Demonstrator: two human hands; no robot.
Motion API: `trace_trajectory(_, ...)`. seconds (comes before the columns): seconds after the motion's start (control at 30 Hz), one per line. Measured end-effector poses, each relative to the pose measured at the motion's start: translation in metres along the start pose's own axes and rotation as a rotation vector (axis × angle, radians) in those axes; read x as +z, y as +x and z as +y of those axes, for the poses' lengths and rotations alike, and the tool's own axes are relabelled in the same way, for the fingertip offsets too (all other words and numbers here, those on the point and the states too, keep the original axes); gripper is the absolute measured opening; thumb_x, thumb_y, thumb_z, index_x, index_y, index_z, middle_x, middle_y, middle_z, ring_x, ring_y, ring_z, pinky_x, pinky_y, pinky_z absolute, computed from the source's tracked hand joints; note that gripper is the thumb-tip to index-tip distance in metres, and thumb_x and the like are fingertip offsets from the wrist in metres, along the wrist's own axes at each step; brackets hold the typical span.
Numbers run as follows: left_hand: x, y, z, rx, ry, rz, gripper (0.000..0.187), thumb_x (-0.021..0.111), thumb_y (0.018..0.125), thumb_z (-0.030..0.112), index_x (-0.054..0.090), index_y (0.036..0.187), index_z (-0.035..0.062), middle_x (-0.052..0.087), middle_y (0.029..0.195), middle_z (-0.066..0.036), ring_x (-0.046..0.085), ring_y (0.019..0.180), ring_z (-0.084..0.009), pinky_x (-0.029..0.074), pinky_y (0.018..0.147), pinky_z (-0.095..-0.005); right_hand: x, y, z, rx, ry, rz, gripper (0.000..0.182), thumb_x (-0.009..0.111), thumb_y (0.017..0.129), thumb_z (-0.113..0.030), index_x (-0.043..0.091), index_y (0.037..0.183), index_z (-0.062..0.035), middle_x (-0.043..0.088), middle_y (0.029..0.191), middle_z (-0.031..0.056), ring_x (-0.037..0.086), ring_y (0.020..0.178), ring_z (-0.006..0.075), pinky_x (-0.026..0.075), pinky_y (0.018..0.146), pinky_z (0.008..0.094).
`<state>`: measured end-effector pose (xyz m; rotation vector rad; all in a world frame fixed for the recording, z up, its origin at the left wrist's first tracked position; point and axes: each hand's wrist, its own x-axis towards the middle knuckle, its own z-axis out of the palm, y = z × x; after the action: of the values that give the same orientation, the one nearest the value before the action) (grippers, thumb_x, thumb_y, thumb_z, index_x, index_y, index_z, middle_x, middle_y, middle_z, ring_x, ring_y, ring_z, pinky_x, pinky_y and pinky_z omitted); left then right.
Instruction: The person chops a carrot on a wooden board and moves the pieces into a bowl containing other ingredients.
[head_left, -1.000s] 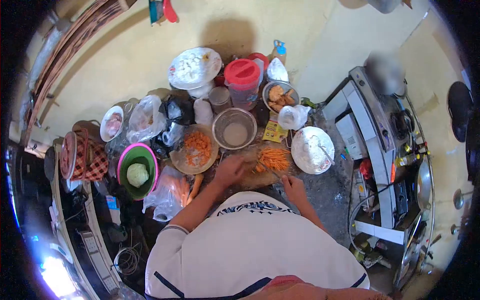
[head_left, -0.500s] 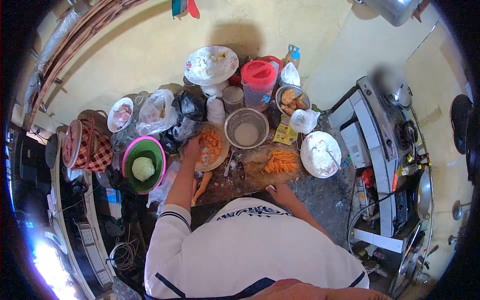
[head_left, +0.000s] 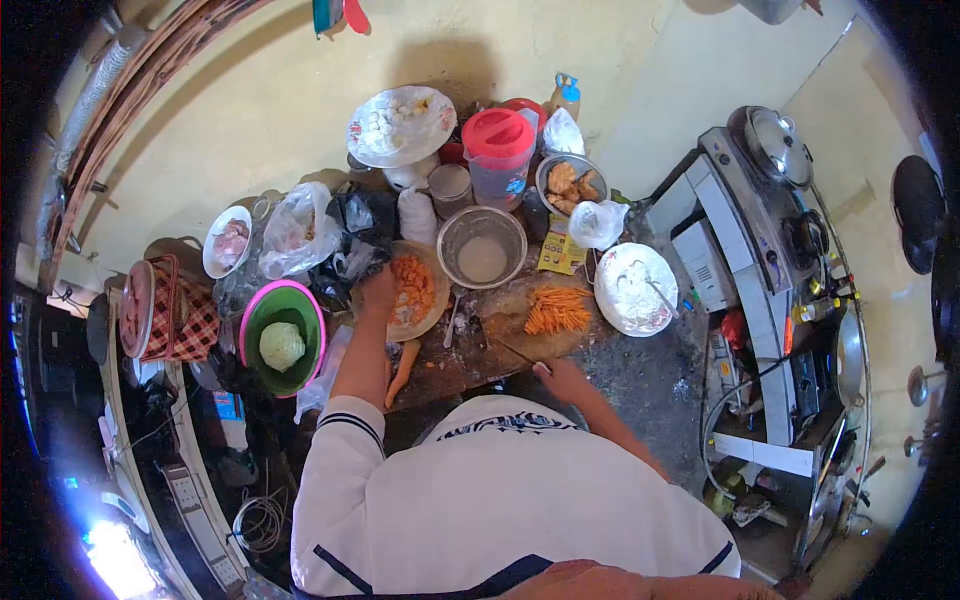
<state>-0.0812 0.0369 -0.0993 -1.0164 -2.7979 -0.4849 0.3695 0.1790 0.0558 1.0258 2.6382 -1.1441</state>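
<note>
My left hand (head_left: 377, 291) is at the left edge of a round plate (head_left: 437, 262) of orange pieces (head_left: 413, 290); its fingers are hidden. My right hand (head_left: 560, 378) is closed round the pale handle of a knife (head_left: 514, 351), whose blade points up and left over the wooden board (head_left: 503, 325). A heap of thin orange strips (head_left: 557, 310) lies on the board. Between plate and board is a spoon (head_left: 453, 319). Below the plate rests a whole carrot (head_left: 403, 374). A steel bowl (head_left: 482, 249) with whitish content stands behind the board.
A pink-rimmed green basin (head_left: 267, 372) holds a cabbage (head_left: 282, 346) at the left. Right of the board is a bowl of white powder (head_left: 635, 290). Behind stand a red-lidded jug (head_left: 498, 160) and a plate of white pieces (head_left: 402, 126). A stove (head_left: 752, 215) is at the far right.
The view has shifted, so the table's things appear slightly higher and to the left. My left hand remains at the plate's left edge, and my right hand still holds the knife.
</note>
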Motion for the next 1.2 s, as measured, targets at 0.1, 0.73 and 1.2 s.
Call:
trace_trajectory(0.1,-0.100,0.001,0.060,-0.035,0.107,-0.396,0.040,0.047,0.086,0.022,0.047,0.119,0.0009,0.054,0.116,-0.024,0.051,0.108,-0.0385,0.039,0.095,-0.0449,0.012,0.002,0.004,-0.014,0.056,0.011,0.043,0.045,0.090,-0.037,0.059,0.086,0.0028,0.060,0.080,0.0277,0.057,0.078,0.0456,0.044,0.068,0.0503)
trace_trajectory(0.73,-0.121,-0.121,0.242,0.397,-0.649,-0.505,0.021,0.064,0.070,0.011,0.064,0.089,0.0031,0.063,0.093,-0.012,0.058,0.088,-0.0319,0.047,0.078,-0.0397,0.020,-0.008,0.000,0.147,0.088,0.255,0.037,0.047,0.090,-0.031,0.056,0.087,0.0051,0.058,0.074,0.0287,0.058,0.073,0.0455,0.045,0.065,0.0511)
trace_trajectory(1.2,-0.104,-0.127,0.222,0.841,-0.451,-0.217,0.019,0.064,0.064,0.015,0.065,0.082,0.0083,0.061,0.087,-0.003,0.055,0.085,-0.0223,0.048,0.073,-0.0340,0.020,-0.010,-0.032,0.160,-0.143,0.145,0.029,0.046,0.091,-0.029,0.049,0.090,0.0000,0.060,0.068,0.0237,0.060,0.065,0.0415,0.046,0.058,0.0518)
